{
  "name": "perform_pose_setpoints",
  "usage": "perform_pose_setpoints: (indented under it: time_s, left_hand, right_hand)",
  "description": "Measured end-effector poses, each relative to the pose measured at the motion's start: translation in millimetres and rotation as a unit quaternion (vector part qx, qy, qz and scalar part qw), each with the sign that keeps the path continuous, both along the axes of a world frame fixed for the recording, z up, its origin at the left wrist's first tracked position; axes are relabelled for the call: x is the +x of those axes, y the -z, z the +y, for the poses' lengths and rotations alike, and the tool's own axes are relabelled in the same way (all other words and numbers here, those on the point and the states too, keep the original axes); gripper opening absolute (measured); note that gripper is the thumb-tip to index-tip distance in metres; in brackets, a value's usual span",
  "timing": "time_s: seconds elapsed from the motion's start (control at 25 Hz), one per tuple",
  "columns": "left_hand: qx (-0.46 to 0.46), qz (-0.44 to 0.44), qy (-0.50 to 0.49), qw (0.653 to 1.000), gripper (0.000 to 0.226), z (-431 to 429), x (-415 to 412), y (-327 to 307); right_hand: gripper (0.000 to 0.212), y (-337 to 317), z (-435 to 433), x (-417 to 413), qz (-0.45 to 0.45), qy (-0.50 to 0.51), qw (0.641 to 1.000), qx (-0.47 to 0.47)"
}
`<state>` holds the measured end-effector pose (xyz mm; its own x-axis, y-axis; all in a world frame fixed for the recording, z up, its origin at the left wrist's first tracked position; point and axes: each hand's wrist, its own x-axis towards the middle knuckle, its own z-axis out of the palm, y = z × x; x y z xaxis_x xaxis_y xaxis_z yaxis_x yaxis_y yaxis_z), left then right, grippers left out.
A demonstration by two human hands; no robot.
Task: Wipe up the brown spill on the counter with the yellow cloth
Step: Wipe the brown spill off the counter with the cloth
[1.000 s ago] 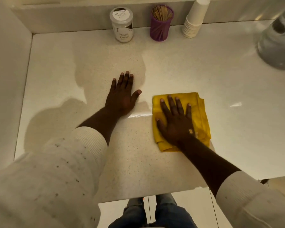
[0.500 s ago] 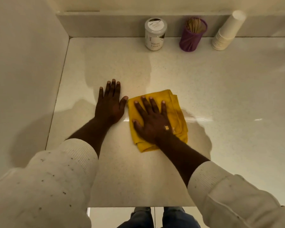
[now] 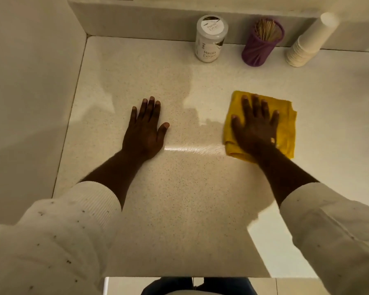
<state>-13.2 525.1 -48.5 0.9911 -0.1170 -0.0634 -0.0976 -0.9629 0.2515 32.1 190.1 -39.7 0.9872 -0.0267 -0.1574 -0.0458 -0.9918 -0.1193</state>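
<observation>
My right hand (image 3: 256, 126) lay open, palm flat on the yellow cloth (image 3: 284, 124), pressing it to the table (image 3: 179, 209); my left hand (image 3: 146, 129) rested open beside. No brown spill showed, only a wet streak (image 3: 195, 149), so I judged wiping nearly finished

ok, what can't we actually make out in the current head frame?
- Counter under the yellow cloth: hidden by the cloth and the right hand flat on it, so any brown spill there can't be seen.
- Counter under the left hand: covered by the palm.
- Masala Extract jar: small print blurred.
- Stack of paper cups: count too small to tell.
- Far right of the counter: cut off by the frame edge.
</observation>
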Motion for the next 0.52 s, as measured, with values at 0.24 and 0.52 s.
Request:
perform_pose_setpoints:
  time_s: [0.24, 0.52]
  left_hand:
    - [-0.001, -0.008, 0.0, 1.0, 0.069, 0.8, 1.1, 1.4]
    - [0.007, -0.004, 0.005, 1.0, 0.071, 0.5, 2.6, 2.4]
  right_hand:
    - [0.08, -3.6, -86.2, -41.5, -0.003, 0.129, 0.992, -0.004]
    - [0.077, 2.6, 9.4, -91.6, -0.016, 0.003, 1.0, -0.004]
